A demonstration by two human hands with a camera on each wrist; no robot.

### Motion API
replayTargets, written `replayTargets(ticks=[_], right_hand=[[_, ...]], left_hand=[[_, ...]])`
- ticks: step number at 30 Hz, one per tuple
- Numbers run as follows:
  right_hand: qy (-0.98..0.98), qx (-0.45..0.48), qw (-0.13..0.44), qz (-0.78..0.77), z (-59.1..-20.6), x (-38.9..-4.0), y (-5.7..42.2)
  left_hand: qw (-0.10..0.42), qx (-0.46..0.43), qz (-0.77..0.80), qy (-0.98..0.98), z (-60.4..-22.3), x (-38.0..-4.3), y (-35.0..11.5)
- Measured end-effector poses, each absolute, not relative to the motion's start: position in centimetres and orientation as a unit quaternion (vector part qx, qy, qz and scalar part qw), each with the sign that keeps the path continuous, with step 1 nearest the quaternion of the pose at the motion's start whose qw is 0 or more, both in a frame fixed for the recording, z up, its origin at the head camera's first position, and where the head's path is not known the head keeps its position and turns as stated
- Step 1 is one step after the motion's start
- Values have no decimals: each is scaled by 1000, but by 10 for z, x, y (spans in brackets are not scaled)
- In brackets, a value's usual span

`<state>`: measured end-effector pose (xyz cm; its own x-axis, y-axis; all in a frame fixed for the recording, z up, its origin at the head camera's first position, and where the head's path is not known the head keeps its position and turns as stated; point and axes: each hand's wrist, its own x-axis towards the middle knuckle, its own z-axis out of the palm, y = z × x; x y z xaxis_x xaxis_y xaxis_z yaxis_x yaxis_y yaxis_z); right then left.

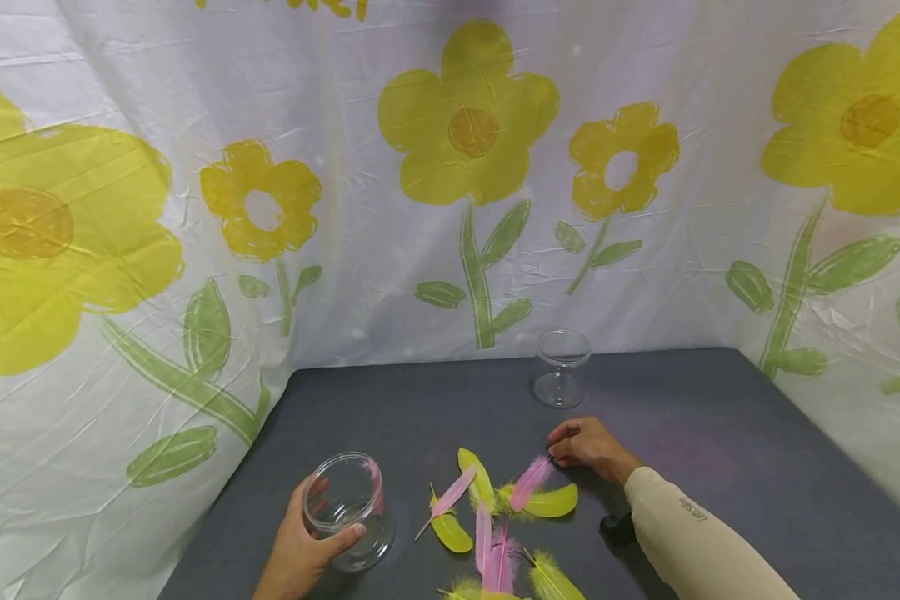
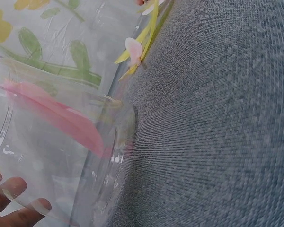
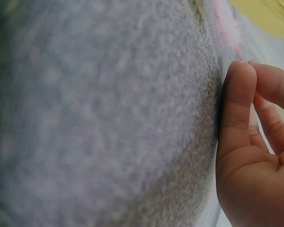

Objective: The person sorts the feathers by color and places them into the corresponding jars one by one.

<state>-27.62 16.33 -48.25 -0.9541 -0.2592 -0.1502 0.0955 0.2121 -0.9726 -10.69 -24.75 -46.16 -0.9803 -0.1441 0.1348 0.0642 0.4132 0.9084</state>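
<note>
Beneath both hands spreads the dark counter (image 1: 420,408). The left hand (image 1: 307,537) grips a clear jar (image 1: 345,508), while a second jar (image 1: 562,371) stands just beyond the right hand (image 1: 588,448). That right hand pinches a pink feather (image 1: 531,483) by its quill, loose feathers (image 1: 450,533) lie between the hands, and another pink feather (image 2: 61,116) is inside the left hand's jar.

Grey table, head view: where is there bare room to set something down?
Free: the table between the held jar and the backdrop, and right of the right sleeve. Crowded: front middle, where pink and yellow feathers overlap right of that jar.
</note>
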Motion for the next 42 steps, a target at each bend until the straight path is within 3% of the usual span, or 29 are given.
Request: replayTargets(ticks=[26, 42], right_hand=[[723, -59, 80, -683, -451, -271, 170], [690, -104, 56, -714, -391, -263, 126]], left_hand=[[94, 39, -540, -836, -461, -104, -251], [122, 13, -544, -830, -463, -104, -246]])
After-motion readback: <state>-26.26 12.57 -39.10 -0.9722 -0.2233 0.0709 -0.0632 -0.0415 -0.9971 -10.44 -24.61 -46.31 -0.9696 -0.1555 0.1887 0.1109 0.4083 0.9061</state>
